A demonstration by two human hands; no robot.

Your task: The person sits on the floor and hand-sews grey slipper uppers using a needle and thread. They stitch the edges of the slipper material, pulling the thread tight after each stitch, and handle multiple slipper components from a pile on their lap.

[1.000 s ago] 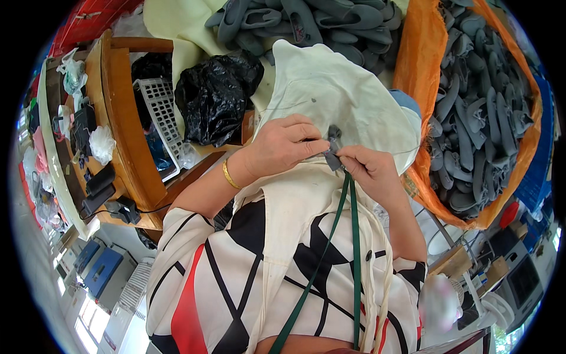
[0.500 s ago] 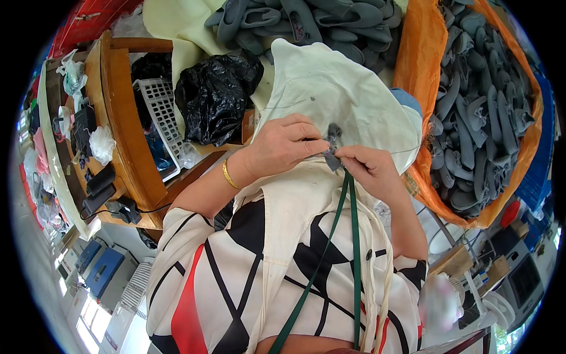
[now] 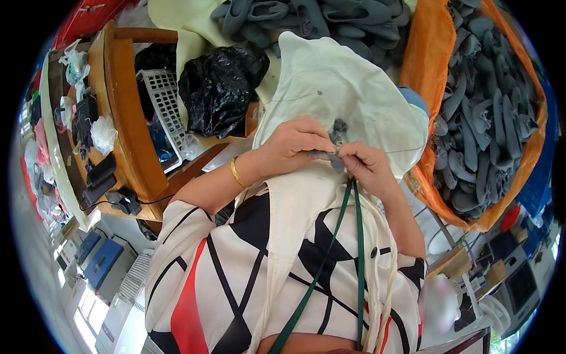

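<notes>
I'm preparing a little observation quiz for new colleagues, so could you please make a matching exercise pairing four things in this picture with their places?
Things:
1. gold bangle
2. orange sack
3. small gray piece
4. black plastic bag

Places:
A. at the fingertips of the left hand and right hand
B. right of the white crate
C. worn on the left wrist
D. around the gray shoe-like items at upper right

Pairs: 1-C, 2-D, 3-A, 4-B
</notes>
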